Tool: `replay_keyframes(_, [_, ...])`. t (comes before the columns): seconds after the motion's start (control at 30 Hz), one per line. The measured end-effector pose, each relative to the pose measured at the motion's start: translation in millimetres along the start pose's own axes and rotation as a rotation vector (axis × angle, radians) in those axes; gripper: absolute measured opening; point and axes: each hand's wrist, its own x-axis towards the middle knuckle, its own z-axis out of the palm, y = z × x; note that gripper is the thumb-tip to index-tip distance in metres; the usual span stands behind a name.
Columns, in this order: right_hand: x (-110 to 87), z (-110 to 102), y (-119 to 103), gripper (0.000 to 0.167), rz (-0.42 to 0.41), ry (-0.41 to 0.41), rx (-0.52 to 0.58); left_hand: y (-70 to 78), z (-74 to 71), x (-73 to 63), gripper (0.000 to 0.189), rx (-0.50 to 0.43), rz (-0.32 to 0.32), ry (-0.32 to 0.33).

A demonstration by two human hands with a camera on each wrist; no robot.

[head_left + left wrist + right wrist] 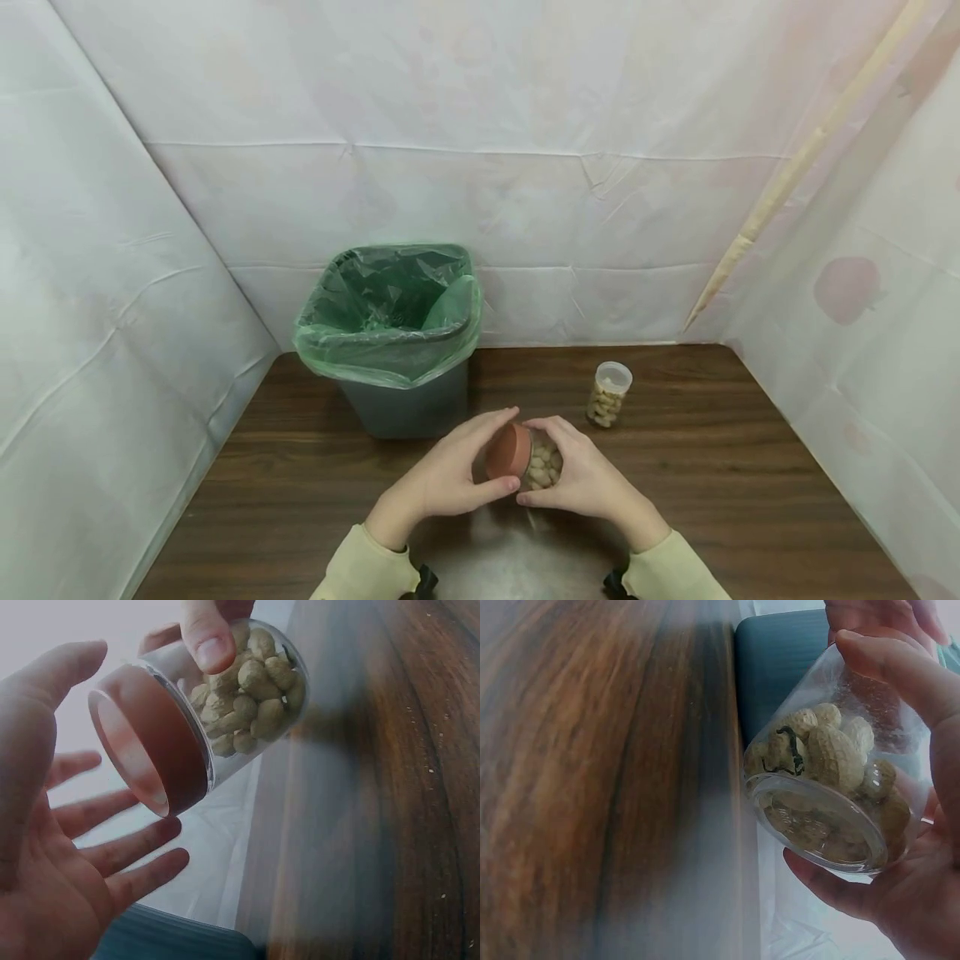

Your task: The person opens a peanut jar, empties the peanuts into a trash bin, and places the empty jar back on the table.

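A clear jar of unshelled peanuts (251, 694), capped by a reddish-brown lid (161, 742), is tilted sideways above the table. My right hand (588, 479) grips the jar's clear body, thumb on one side and fingers on the other. Around the lid, my left hand (453, 475) is spread; in the left wrist view its thumb stands apart from the lid and its fingertips lie close beside or against the rim. A dark, thin squiggly mark (791, 750) shows at the jar's side in the right wrist view; whether it is inside or on the surface I cannot tell.
Back left on the brown wooden table (712, 467) stands a grey bin (408, 408) lined with a green plastic bag (390, 354). A smaller clear container with a whitish lid (609, 387) holds peanut-like pieces at the right. Pale sheeting (525, 208) encloses the back and sides.
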Motion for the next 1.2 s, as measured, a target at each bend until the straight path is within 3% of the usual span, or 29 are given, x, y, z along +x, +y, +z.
replay_keyframes(0.17, [-0.3,-0.2,4.7,0.093,-0.002,-0.008,0.004,-0.2,1.9,-1.2,0.080,0.017,0.063,-0.034])
replay_keyframes(0.3, [-0.4,-2.4,6.8,0.094,-0.001,-0.022,-0.013,1.0,1.8,-2.7,0.084,0.017,0.051,-0.064])
replay_keyframes(0.6, [-0.1,-4.2,6.6,0.097,0.015,-0.053,-0.013,-0.1,3.4,-2.7,0.088,0.030,0.050,-0.066])
replay_keyframes(1.03, [-1.7,-1.9,5.5,0.095,-0.014,-0.042,0.007,0.4,6.4,-1.9,0.086,0.027,0.063,-0.001])
replay_keyframes(1.2, [-2.3,-1.7,3.5,0.094,-0.041,-0.036,-0.007,2.2,6.6,-1.5,0.080,0.009,0.008,0.022])
